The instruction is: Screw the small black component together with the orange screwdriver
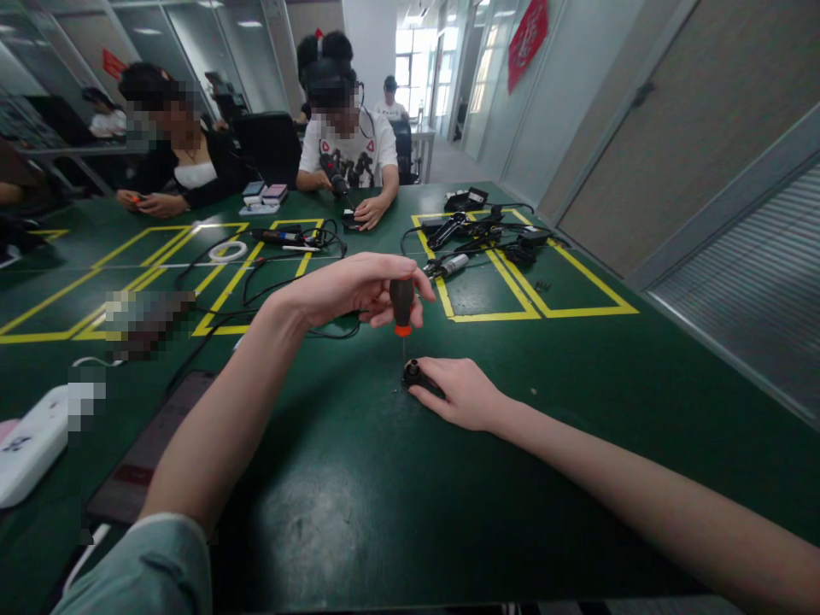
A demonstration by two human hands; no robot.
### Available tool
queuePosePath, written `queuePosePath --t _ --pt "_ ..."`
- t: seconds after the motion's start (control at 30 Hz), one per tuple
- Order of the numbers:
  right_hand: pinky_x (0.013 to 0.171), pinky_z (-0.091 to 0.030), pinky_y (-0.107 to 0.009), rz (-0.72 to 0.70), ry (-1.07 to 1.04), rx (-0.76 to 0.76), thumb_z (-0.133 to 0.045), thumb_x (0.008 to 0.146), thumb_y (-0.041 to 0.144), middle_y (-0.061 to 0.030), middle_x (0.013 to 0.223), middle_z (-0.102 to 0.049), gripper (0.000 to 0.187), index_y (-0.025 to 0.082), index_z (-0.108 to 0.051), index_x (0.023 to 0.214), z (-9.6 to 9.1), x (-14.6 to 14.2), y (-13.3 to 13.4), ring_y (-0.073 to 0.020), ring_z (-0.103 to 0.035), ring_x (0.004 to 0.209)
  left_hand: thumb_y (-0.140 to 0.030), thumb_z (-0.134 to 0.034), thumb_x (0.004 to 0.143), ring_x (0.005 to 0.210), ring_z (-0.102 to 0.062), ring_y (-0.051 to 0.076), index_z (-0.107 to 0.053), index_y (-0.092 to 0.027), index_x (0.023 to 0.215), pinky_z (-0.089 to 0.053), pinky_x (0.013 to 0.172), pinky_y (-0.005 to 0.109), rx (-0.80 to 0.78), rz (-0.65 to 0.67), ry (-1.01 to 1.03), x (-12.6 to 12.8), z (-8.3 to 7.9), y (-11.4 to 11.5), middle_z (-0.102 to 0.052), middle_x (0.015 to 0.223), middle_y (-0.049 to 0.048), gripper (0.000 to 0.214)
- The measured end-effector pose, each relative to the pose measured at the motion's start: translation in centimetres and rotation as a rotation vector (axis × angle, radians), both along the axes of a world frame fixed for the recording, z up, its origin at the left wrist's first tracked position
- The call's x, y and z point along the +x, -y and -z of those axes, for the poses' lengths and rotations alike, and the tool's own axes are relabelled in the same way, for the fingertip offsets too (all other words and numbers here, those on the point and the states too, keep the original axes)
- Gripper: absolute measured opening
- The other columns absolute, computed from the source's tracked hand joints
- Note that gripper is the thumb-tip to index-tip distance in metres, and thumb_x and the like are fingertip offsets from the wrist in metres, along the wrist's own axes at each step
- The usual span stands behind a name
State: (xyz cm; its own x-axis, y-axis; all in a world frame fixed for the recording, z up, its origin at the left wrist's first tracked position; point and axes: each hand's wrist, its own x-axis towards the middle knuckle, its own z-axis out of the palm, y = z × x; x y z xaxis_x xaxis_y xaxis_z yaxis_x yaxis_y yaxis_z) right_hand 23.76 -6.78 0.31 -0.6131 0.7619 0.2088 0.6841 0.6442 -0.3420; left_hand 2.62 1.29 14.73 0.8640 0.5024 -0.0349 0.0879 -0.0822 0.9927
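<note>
My left hand (pixel 368 286) is gripping an upright screwdriver (pixel 402 306), shaft pointing down toward the black part (pixel 413 377) that my nearer right hand (pixel 466 395) is pinching below.

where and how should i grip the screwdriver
The screwdriver is probably best taken by its thick dark handle, from above: it stands nearly upright, its thin shaft pointing down at the black part that the right hand holds.

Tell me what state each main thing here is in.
Screwdriver: upright, tip down, in left grip.
Black part: lying flat, held by right grip.
Phone: lying flat; lit or off, unclear.
Black cables: tangled.
Yellow tape: stuck down in outlines.
</note>
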Motion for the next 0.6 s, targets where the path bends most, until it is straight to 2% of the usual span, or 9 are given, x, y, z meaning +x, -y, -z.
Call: queuePosePath --t 0.17,0.3,0.4,0.6 --pt "0.078 -0.051 -0.032 0.011 0.022 0.008 -0.051 0.103 0.035 -0.0117 0.097 -0.076 0.025 0.016 -0.063 0.114 -0.05 -0.05 0.04 -0.0250 -0.074 0.091 -0.052 -0.067 0.092 0.055 -0.056 0.009 -0.068 -0.013 0.093 -0.043 0.046 0.018 -0.071 0.024 0.000 -0.06 0.49 -0.18 -0.073 0.087 0.0073 0.039" --pt "0.077 -0.051 -0.032 0.011 0.024 -0.003 -0.051 0.104 0.035 -0.0109 0.097 -0.076 0.024 0.017 -0.063 0.114 -0.14 -0.08 0.11 -0.0244 -0.074 0.090 -0.054 -0.057 0.094 0.057 -0.059 0.011 -0.068 -0.013 0.092 -0.047 0.050 0.021 -0.154 0.032 0.016 -0.11 0.48 -0.37 -0.077 0.095 0.0117 0.042" --pt "0.076 -0.051 -0.032 0.012 0.021 -0.006 -0.051 0.103 0.035 -0.0107 0.096 -0.076 0.024 0.017 -0.063 0.114 -0.10 -0.04 0.08 -0.0244 -0.074 0.090 -0.048 -0.055 0.094 0.057 -0.062 0.013 -0.067 -0.011 0.091 -0.051 0.054 0.024 -0.152 0.055 -0.001 -0.16 0.37 -0.49 -0.079 0.098 0.0150 0.039" --pt "0.078 -0.052 -0.032 0.009 0.011 -0.002 -0.051 0.103 0.035 -0.0112 0.099 -0.076 0.025 0.017 -0.063 0.116 0.11 0.06 -0.01 -0.0241 -0.074 0.092 -0.041 -0.062 0.092 0.058 -0.062 0.011 -0.064 -0.013 0.089 -0.048 0.053 0.020 -0.100 0.011 0.003 -0.17 0.39 -0.52 -0.078 0.085 0.0084 0.028"
